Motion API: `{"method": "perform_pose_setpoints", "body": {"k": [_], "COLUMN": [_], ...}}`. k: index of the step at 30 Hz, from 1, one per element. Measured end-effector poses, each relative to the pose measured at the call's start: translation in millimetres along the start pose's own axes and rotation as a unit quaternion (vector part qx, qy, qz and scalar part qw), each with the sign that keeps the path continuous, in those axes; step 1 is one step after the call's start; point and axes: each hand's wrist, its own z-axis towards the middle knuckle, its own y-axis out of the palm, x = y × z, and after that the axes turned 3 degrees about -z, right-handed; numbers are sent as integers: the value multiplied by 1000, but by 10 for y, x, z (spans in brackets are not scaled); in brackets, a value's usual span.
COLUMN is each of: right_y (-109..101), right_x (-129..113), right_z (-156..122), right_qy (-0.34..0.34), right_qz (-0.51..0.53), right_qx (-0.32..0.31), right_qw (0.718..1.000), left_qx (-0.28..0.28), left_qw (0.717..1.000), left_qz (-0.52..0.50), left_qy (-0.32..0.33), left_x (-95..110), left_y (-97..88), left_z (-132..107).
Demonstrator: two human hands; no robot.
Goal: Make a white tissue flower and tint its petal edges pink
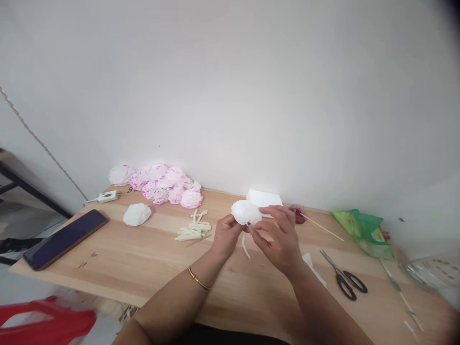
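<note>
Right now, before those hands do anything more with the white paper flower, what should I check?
1. Grip on the white paper flower: ok; left hand under it, right hand pinching its side.
2. Flower lifted off the table: ok.
3. Reach to the cream strips: ok, near the left hand.
4. The scissors lie apart from the right hand: ok.
5. Flower's underside tied: cannot tell, fingers hide it.
</note>
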Motion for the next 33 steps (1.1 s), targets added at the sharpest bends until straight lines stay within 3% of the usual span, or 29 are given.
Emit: {"method": "perform_pose_setpoints", "body": {"k": [7, 17, 20, 25, 33], "right_y": [32, 16, 1, 7, -26], "right_x": [34, 78, 76, 93, 138], "right_z": [59, -29, 8, 26, -33], "right_qy": [-4, 0, 2, -19, 0], "right_qz": [-23, 13, 22, -24, -22], "right_qx": [-24, -32, -31, -84, -75], "right_qw": [999, 999, 999, 996, 997], "left_qx": [6, 8, 6, -9, 4], "left_qw": [999, 998, 999, 999, 999], "left_qz": [41, -40, -15, 49, -11], "left_qy": [0, -51, -39, -7, -50], "left_x": [21, -63, -26, 11, -91], "left_y": [-17, 4, 11, -8, -40], "left_z": [-1, 18, 7, 5, 50]}}
